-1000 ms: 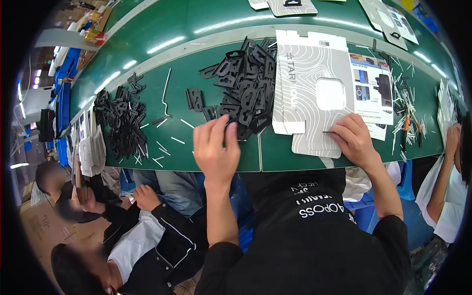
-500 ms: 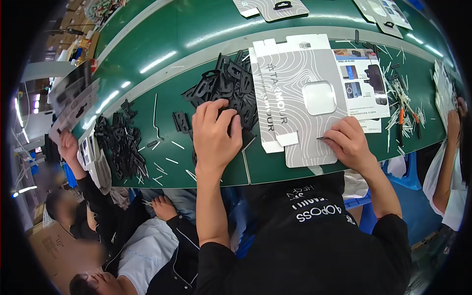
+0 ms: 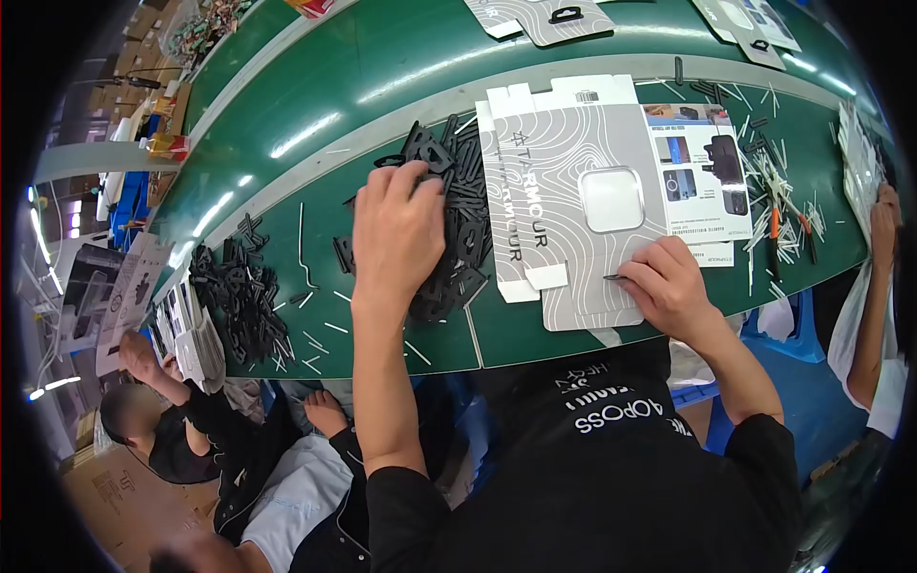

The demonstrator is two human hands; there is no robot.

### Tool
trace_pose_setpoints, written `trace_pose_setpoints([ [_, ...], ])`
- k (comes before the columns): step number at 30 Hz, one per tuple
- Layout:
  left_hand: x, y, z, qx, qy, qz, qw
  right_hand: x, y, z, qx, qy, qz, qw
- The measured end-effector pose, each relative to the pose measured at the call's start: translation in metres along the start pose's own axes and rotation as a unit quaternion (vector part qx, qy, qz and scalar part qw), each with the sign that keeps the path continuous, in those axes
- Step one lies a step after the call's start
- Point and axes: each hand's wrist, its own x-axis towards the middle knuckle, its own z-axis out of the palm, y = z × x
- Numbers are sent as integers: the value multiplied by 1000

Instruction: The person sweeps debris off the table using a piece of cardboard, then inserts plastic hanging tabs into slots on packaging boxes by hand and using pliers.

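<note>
My left hand [image 3: 399, 234] is over a pile of black plastic hanger tabs [image 3: 468, 191], its fingers curled downward. A black tab [image 3: 387, 161] shows just beyond them, but the fingertips are hidden, so I cannot make out what they grip. Between the thumb and fingers of my right hand [image 3: 671, 288] is a small black plastic piece [image 3: 613, 277], seen almost edge-on. That hand rests over the lower right of a flat grey printed carton [image 3: 573, 124] with white contour lines and a rounded square window [image 3: 612, 199].
Printed cards [image 3: 702, 181] lie right of the carton, beside white sticks and orange-handled cutters [image 3: 775, 224]. Another black tab pile [image 3: 239, 296] is at left. A co-worker's hand [image 3: 141, 355] holds a printed sheet [image 3: 129, 296]. Another person's hand [image 3: 884, 224] is at far right.
My left hand has shifted left and slightly up across the tab pile, its fingers curling. My right hand keeps its pinch on the black piece. The left co-worker's printed sheet has come lower.
</note>
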Motion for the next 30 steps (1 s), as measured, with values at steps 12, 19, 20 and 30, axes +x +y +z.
trace_pose_setpoints([
  [12, 20, 7, 3, -102, -20, 56, 993, -5, 7, -12, 40, -12, 0, 999],
  [19, -1, 82, -32, -721, -39, -247, 646, 1, -9, -30, 154, 21, 78, 985],
  [20, -6, 96, -35, -776, -79, -228, 583, 6, -14, -36, 263, -2, 139, 955],
  [30, -23, 138, -42, -671, -141, -101, 721, 6, -28, -53, 565, -104, 309, 758],
])
